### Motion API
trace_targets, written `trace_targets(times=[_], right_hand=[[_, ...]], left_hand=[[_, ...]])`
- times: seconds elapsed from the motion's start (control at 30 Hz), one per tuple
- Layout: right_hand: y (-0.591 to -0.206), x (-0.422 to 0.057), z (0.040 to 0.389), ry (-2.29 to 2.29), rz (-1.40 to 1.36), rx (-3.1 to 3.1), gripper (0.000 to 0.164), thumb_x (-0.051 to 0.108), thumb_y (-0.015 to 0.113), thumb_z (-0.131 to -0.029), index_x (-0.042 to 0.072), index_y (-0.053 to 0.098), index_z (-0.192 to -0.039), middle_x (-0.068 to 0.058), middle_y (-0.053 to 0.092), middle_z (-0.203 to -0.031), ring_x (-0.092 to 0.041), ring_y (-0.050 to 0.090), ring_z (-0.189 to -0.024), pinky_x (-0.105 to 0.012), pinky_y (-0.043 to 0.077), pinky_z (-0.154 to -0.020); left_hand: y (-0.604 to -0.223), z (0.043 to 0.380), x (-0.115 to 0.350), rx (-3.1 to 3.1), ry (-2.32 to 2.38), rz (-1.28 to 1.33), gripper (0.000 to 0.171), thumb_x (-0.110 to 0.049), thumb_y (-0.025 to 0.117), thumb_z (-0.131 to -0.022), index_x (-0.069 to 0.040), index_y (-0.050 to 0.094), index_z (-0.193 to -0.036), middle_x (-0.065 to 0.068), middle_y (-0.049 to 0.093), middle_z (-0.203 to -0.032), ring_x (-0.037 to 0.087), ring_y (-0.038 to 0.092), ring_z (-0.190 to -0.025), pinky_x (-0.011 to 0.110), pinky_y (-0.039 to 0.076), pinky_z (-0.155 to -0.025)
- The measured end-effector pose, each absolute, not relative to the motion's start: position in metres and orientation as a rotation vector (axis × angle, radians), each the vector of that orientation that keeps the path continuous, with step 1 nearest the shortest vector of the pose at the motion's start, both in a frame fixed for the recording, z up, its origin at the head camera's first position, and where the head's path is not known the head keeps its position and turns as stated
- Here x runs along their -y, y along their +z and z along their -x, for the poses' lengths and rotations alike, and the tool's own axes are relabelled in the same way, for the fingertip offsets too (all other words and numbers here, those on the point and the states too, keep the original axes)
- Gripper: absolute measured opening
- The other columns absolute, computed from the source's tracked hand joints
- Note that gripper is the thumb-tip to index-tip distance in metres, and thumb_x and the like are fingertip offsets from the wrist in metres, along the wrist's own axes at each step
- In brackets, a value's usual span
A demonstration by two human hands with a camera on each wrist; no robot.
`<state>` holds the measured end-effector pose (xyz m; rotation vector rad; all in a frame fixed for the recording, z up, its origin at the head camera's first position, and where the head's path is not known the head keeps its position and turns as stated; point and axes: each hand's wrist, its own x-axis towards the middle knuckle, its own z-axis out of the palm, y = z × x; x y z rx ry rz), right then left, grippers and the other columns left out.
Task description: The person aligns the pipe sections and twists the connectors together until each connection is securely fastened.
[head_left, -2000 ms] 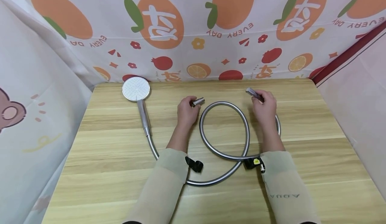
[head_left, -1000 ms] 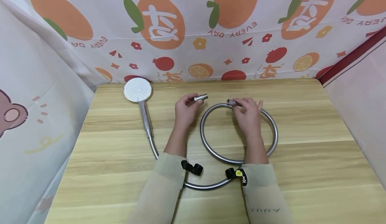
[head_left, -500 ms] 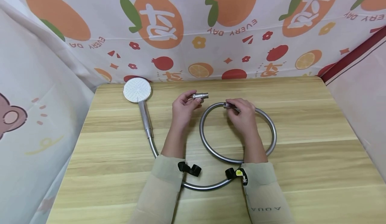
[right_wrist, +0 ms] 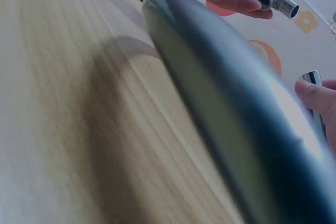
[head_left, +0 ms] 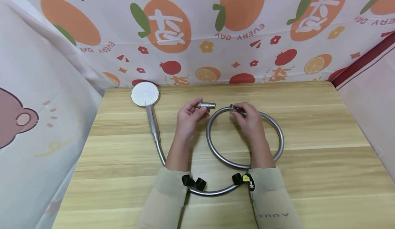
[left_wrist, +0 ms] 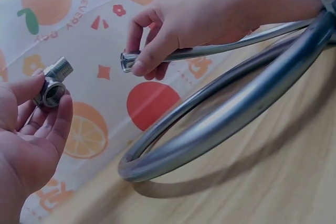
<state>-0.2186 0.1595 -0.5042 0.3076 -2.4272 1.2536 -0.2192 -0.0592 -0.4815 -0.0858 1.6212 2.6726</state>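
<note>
My left hand [head_left: 188, 119] pinches a small metal tee fitting [left_wrist: 58, 80] between thumb and fingers. Its threaded stub points toward my right hand, and one round threaded opening shows in the left wrist view. My right hand [head_left: 251, 121] grips the end of a silver shower hose [head_left: 213, 193] just behind its metal connector [left_wrist: 127, 62], whose open mouth faces left. A short gap lies between the connector and the fitting. From there the hose loops on the table and runs under my left forearm to the handheld shower head [head_left: 145, 94].
The shower head lies face up near the wooden table's [head_left: 321, 129] back left. A fruit-patterned curtain [head_left: 197, 56] hangs right behind the back edge, and pale cloth [head_left: 46, 126] covers the left side. Black wrist cameras [head_left: 200, 183] sit by my cuffs.
My right hand has come left with the hose end, close to the fitting, drawing the loop wider. My left hand has turned the fitting so its stub points more to the right.
</note>
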Motion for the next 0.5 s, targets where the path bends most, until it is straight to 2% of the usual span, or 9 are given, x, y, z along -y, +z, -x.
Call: trace_targets(times=[0.07,0.1,0.13,0.23,0.3,0.43,0.5], right_hand=[[-0.506,-0.159,0.217,1.247,-0.342,2.409,0.026,0.019,0.079,-0.083,0.008,0.071,-0.106,-0.008,0.074,-0.103,-0.025,0.069,-0.099,-0.037,0.058,-0.092],[-0.506,-0.159,0.217,1.244,-0.366,2.397,0.027,0.018,0.079,-0.082,0.007,0.072,-0.106,-0.009,0.074,-0.103,-0.024,0.070,-0.096,-0.035,0.060,-0.084],[-0.506,-0.158,0.217,1.238,-0.389,2.388,0.028,0.019,0.079,-0.082,0.007,0.073,-0.106,-0.009,0.074,-0.103,-0.023,0.070,-0.094,-0.035,0.061,-0.082],[-0.504,-0.157,0.216,1.222,-0.415,2.400,0.030,0.022,0.079,-0.082,0.009,0.074,-0.109,-0.007,0.074,-0.102,-0.021,0.070,-0.092,-0.033,0.061,-0.079],[-0.501,-0.155,0.216,1.202,-0.407,2.452,0.033,0.028,0.077,-0.083,0.013,0.075,-0.112,-0.005,0.074,-0.100,-0.019,0.069,-0.090,-0.033,0.060,-0.080],[-0.495,-0.148,0.213,1.191,-0.426,2.562,0.036,0.036,0.071,-0.088,0.020,0.072,-0.120,-0.001,0.073,-0.099,-0.017,0.066,-0.088,-0.035,0.055,-0.078],[-0.494,-0.142,0.212,1.207,-0.446,2.571,0.036,0.037,0.067,-0.091,0.021,0.070,-0.123,0.000,0.072,-0.099,-0.017,0.065,-0.089,-0.037,0.054,-0.080]], left_hand=[[-0.486,0.218,0.059,-1.551,2.702,0.103,0.040,0.012,0.061,-0.089,0.013,0.052,-0.127,0.001,0.071,-0.094,0.012,0.069,-0.082,0.028,0.062,-0.074],[-0.488,0.218,0.058,-1.515,2.717,0.114,0.038,0.012,0.061,-0.089,0.012,0.053,-0.126,0.001,0.071,-0.093,0.012,0.069,-0.081,0.028,0.062,-0.073],[-0.490,0.218,0.058,-1.484,2.731,0.122,0.035,0.012,0.060,-0.090,0.010,0.055,-0.124,0.001,0.071,-0.093,0.012,0.069,-0.081,0.027,0.062,-0.073],[-0.495,0.221,0.058,-1.411,2.762,0.130,0.028,0.012,0.059,-0.090,-0.001,0.063,-0.115,0.001,0.071,-0.092,0.012,0.069,-0.080,0.027,0.062,-0.072],[-0.497,0.223,0.059,-1.361,2.781,0.129,0.029,0.013,0.057,-0.091,-0.009,0.067,-0.107,0.001,0.071,-0.092,0.012,0.069,-0.081,0.026,0.062,-0.073],[-0.500,0.225,0.059,-1.275,2.807,0.111,0.034,0.015,0.053,-0.091,-0.012,0.069,-0.104,0.001,0.071,-0.093,0.013,0.068,-0.082,0.027,0.061,-0.076],[-0.501,0.226,0.060,-1.253,2.812,0.109,0.032,0.014,0.056,-0.090,-0.012,0.070,-0.104,0.002,0.071,-0.094,0.013,0.068,-0.083,0.027,0.061,-0.078]])
